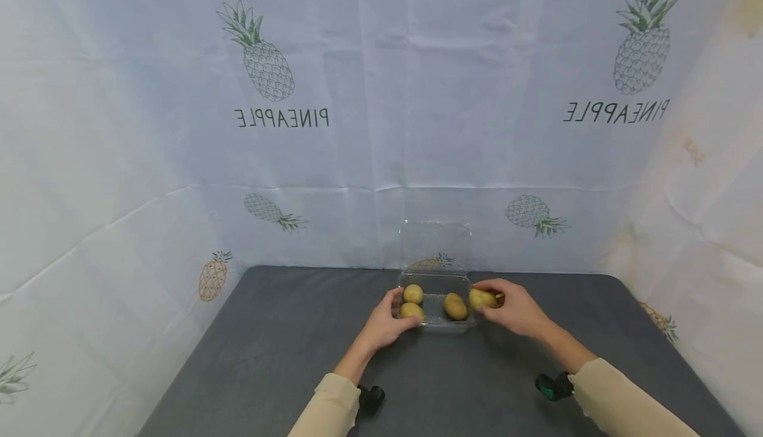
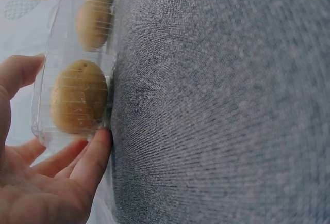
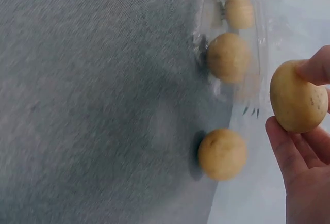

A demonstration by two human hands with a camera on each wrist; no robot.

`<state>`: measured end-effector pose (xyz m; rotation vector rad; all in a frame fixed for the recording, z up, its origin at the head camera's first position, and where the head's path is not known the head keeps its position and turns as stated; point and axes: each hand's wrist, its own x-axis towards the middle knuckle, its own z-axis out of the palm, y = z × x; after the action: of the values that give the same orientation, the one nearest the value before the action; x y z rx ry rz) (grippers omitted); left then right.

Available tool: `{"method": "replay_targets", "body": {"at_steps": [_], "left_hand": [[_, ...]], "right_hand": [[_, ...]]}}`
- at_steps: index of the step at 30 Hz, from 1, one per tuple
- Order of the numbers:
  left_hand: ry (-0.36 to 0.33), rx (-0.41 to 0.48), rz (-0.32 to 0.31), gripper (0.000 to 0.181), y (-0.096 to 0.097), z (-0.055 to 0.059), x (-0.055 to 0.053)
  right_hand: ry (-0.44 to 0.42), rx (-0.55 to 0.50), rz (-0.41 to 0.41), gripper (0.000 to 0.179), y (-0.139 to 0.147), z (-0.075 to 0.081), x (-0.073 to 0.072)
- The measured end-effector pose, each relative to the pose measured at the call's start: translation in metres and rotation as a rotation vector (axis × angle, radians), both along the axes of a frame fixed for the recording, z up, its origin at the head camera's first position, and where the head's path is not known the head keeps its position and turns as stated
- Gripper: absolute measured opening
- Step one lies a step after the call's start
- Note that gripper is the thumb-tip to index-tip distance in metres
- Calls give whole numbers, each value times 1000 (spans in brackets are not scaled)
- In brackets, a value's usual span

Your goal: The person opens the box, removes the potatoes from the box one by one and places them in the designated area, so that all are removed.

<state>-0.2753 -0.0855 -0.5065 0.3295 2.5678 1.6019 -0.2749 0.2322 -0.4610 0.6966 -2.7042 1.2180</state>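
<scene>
A clear plastic container (image 1: 447,325) sits toward the far side of the dark counter (image 1: 268,344), its lid (image 1: 436,245) standing open along the far edge in front of the printed curtain (image 1: 381,145); placed that way, I'd say, the lid keeps out of the hands' way. Two potatoes (image 1: 413,293) lie in the left end, one farther than the other, and a third potato (image 1: 456,306) lies toward the right. The left hand (image 1: 384,321) has its grip closed round the container's left end, thumb at the near rim and fingers against the left wall, probably to stop so light a box from sliding. The right hand (image 1: 515,304) has its grip clamped on another potato (image 1: 480,298), thumb on the near side and fingers on the far side; it is held up off the counter just by the right wall, seemingly so that it clears the rim. The right wrist view shows a loose potato (image 3: 222,154) resting on the counter, right of the container. Both forearms reach in from the near side, the left slanting rightward, the right slanting leftward, the hands facing each other across the container.
</scene>
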Motion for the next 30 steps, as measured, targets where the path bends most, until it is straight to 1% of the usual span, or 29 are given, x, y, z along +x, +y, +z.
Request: {"method": "replay_targets", "body": {"at_steps": [7,11,20,30], "left_hand": [[-1,-4,6,80,0,0,0],[1,-7,9,80,0,1,0],[-3,-5,-4,79,-1,1,1],[-16,-6,0,81,0,-1,-2]], "right_hand": [[-13,8,-79,43,14,-4,-3],[-7,6,-108,42,22,-6,-4],[-36,2,-175,46,41,-15,-8],[-42,76,-254,47,51,-22,-14]]}}
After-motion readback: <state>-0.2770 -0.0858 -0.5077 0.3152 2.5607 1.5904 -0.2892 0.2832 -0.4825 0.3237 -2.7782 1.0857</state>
